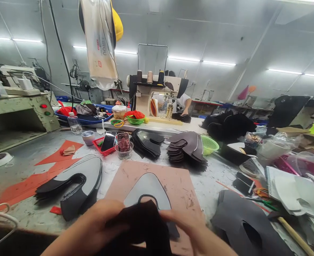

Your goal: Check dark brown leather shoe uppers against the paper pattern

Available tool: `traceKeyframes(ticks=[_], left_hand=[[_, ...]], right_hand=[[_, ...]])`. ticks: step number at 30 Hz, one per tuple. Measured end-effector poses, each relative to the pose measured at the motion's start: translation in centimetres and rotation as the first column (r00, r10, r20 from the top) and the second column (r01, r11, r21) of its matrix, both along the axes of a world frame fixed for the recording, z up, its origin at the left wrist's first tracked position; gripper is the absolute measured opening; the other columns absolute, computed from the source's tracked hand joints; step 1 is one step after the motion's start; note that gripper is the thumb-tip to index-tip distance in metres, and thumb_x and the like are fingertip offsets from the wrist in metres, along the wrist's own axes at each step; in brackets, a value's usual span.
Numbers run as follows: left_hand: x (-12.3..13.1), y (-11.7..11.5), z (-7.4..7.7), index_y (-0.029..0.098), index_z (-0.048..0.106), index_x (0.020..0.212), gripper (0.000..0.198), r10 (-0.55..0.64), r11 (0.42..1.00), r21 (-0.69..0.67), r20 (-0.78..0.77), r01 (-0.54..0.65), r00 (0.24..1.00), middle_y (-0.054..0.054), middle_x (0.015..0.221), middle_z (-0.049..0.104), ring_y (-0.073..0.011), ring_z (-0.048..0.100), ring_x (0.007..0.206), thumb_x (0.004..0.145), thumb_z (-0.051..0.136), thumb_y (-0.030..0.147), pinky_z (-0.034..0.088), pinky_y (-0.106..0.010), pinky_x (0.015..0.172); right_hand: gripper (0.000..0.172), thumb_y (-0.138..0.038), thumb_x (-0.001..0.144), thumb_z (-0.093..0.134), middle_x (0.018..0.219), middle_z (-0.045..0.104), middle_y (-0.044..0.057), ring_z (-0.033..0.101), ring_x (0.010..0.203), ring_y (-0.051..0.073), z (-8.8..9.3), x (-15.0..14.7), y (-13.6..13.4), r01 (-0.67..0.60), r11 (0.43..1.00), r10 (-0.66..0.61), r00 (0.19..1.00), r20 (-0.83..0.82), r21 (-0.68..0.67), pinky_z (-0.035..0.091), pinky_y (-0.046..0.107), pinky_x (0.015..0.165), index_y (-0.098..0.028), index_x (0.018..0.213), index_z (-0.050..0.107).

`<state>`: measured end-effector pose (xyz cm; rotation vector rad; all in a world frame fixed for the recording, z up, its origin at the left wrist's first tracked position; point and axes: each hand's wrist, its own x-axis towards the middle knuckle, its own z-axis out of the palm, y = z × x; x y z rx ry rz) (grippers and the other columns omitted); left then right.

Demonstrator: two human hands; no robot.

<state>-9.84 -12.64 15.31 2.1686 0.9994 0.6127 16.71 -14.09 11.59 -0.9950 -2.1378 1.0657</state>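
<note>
Both of my hands are closed on a black fabric piece (143, 220), held low in front of me. My left hand (103, 218) grips its left side, and my right hand (182, 220) pinches its right edge; some fingertips are hidden. Just beyond, a grey shoe-upper piece (150, 183) with a dark edge lies on a pinkish board (182, 181), partly covered by the black piece. On the left is a stack of grey-and-black shoe-upper pieces (90, 170). To the right lie dark grey cut pieces (234, 213).
Stacks of dark pieces (146, 142) and grey pieces (186, 145) stand behind the board. Two phones rest near a red basket (99, 147). A sewing machine (143, 97) stands farther back, where a co-worker's hand (185, 112) touches dark pieces. A wooden handle (293, 233) lies at right.
</note>
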Motion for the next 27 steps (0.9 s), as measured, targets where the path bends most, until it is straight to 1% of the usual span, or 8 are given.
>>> traceKeyframes(ticks=[3,6,11,16,20,22,24,27], left_hand=[[0.8,0.6,-0.6,0.020,0.064,0.085,0.016,0.027,0.994,-0.106,0.012,-0.026,1.000,0.000,0.076,0.067,-0.0138,0.059,0.069,0.078,0.051,0.026,0.045,-0.020,0.065],[0.7,1.4,-2.3,0.021,0.062,0.093,0.020,0.031,0.980,-0.200,0.097,-0.011,0.995,-0.001,0.084,0.067,-0.0171,0.059,0.078,0.075,0.054,0.026,0.046,-0.023,0.071],[1.3,2.7,-4.5,0.020,0.059,0.095,0.024,0.229,0.934,-0.332,0.268,-0.133,0.936,-0.003,0.094,0.064,-0.0211,0.056,0.091,0.078,0.049,0.032,0.044,-0.029,0.080],[2.3,4.2,-6.6,0.021,0.042,0.115,0.045,0.374,0.769,-0.637,0.393,-0.044,0.840,-0.006,0.102,0.061,-0.0204,0.059,0.087,0.074,0.054,0.037,0.047,-0.031,0.073],[2.5,4.4,-9.9,0.024,0.027,0.128,0.063,0.455,0.627,-0.769,0.229,-0.127,0.861,-0.007,0.101,0.061,-0.0206,0.062,0.081,0.073,0.053,0.039,0.049,-0.032,0.068],[2.5,4.3,-11.5,0.025,0.030,0.128,0.060,0.474,0.656,-0.707,0.111,-0.266,0.874,-0.007,0.107,0.060,-0.0226,0.058,0.095,0.073,0.051,0.035,0.046,-0.035,0.078],[2.4,4.6,-12.5,0.024,0.043,0.122,0.050,0.457,0.747,-0.560,0.044,-0.357,0.888,-0.006,0.117,0.056,-0.0226,0.049,0.110,0.072,0.050,0.030,0.039,-0.035,0.091],[2.6,6.2,-13.2,0.019,0.056,0.111,0.041,0.392,0.849,-0.379,-0.018,-0.369,0.920,-0.004,0.120,0.055,-0.0212,0.046,0.114,0.072,0.045,0.026,0.034,-0.032,0.097]], right_hand=[[0.020,-0.037,0.078,0.051,0.084,0.065,0.004,0.060,0.078,0.016,-0.7,-2.9,-0.3,0.186,0.982,-0.179,0.974,-0.142,0.037,0.047,0.024,0.070,-0.023,0.090,0.060],[0.019,-0.036,0.082,0.044,0.071,0.059,0.001,0.056,0.064,0.013,-2.0,-2.7,0.5,0.394,0.919,-0.370,0.882,-0.292,0.023,0.046,0.024,0.060,-0.021,0.080,0.055],[0.034,-0.034,0.078,0.053,0.090,0.062,0.003,0.059,0.080,0.016,-3.2,-2.2,1.1,0.342,0.928,-0.373,0.872,-0.319,-0.150,0.047,0.030,0.072,-0.026,0.110,0.043],[0.051,-0.032,0.076,0.053,0.118,0.054,0.005,0.050,0.107,0.020,-3.8,-2.7,2.2,0.390,0.872,-0.478,0.809,-0.341,-0.296,0.042,0.037,0.088,-0.027,0.124,0.037],[0.028,-0.028,0.075,0.051,0.110,0.060,0.005,0.050,0.107,0.022,-6.0,-2.9,3.1,0.444,0.830,-0.508,0.852,-0.127,-0.337,0.035,0.040,0.096,-0.022,0.101,0.061],[0.027,-0.027,0.077,0.047,0.104,0.063,0.006,0.054,0.101,0.022,-7.4,-3.3,3.2,0.464,0.820,-0.517,0.852,-0.084,-0.336,0.038,0.040,0.092,-0.020,0.097,0.064],[0.027,-0.024,0.077,0.046,0.102,0.064,0.007,0.056,0.098,0.021,-8.6,-3.6,3.5,0.485,0.830,-0.524,0.847,-0.086,-0.277,0.040,0.038,0.090,-0.019,0.097,0.064],[0.029,-0.020,0.076,0.047,0.100,0.064,0.007,0.057,0.095,0.020,-9.6,-3.9,4.9,0.506,0.845,-0.525,0.847,-0.088,-0.170,0.042,0.034,0.087,-0.020,0.100,0.063]])
